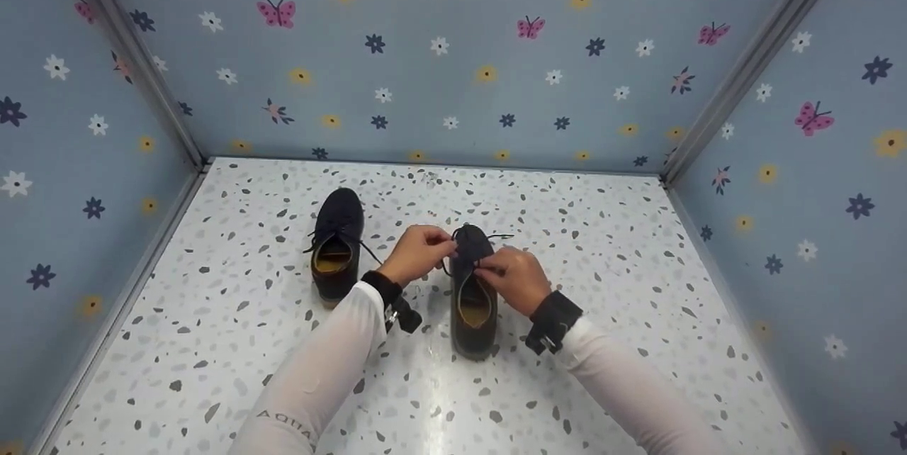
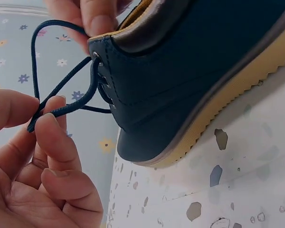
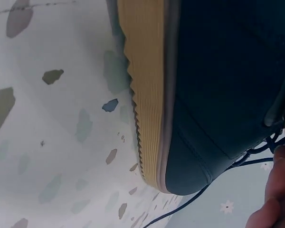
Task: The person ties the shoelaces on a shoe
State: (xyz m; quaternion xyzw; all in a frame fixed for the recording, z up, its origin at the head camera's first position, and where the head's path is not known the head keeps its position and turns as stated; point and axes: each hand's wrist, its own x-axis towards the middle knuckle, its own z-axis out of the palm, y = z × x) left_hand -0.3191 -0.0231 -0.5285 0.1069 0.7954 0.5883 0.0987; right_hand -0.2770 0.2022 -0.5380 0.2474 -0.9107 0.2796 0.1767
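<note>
My left grip (image 1: pixel 419 254) pinches the lace (image 2: pixel 92 84), my right grip (image 1: pixel 519 278) too, the shoe (image 2: pixel 194 76) between them; a loosened pinch could let the loop slip.

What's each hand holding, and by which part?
The left hand pinches the dark lace at a bend. The right hand is at the top of the shoe; what it grips can't be told.

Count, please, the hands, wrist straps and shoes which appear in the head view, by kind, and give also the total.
Hands: 2 (left hand, right hand)
Wrist straps: 2 (left strap, right strap)
Shoes: 2 (shoe at left, shoe between the hands)
Total: 6
</note>
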